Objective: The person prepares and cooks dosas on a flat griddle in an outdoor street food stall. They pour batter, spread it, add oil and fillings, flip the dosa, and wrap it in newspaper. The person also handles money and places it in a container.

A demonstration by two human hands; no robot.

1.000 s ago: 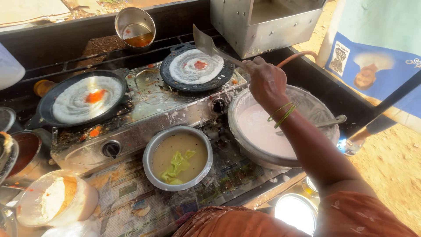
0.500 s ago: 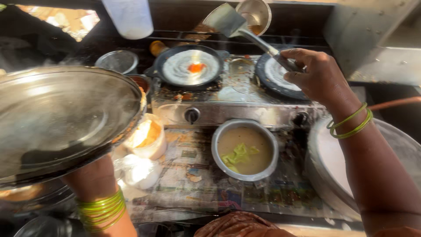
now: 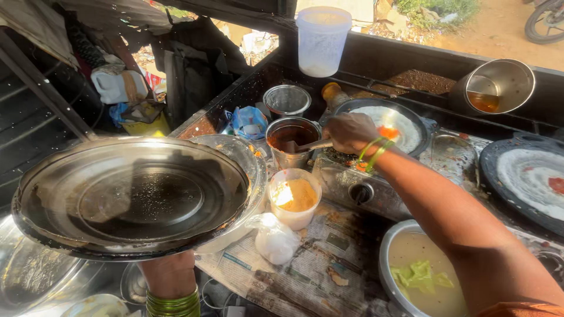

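The left hand [image 3: 170, 273] holds a large round steel plate [image 3: 132, 196] from underneath, low at the left of the view; the plate hides the fingers, so how they grip cannot be told. The plate is roughly level with its hollow face up, tilted a little toward the camera. It overlaps a clear bowl [image 3: 249, 170] behind it.

The right hand [image 3: 349, 132] reaches across to a steel pot of dark red sauce [image 3: 292, 140], fingers closed around the handle of a spoon [image 3: 308, 145]. The spoon's long axis runs nearly level, left to right: its bowl end points left into the sauce, its handle points right into the hand.

Just in front of the pot stands a plastic cup of orange powder [image 3: 295, 196], with a knotted white bag [image 3: 275, 239] beside it on the newspaper-covered tabletop [image 3: 329, 264]. Behind the right hand, a black pan with white batter [image 3: 390, 120] sits on the stove [image 3: 364, 188].
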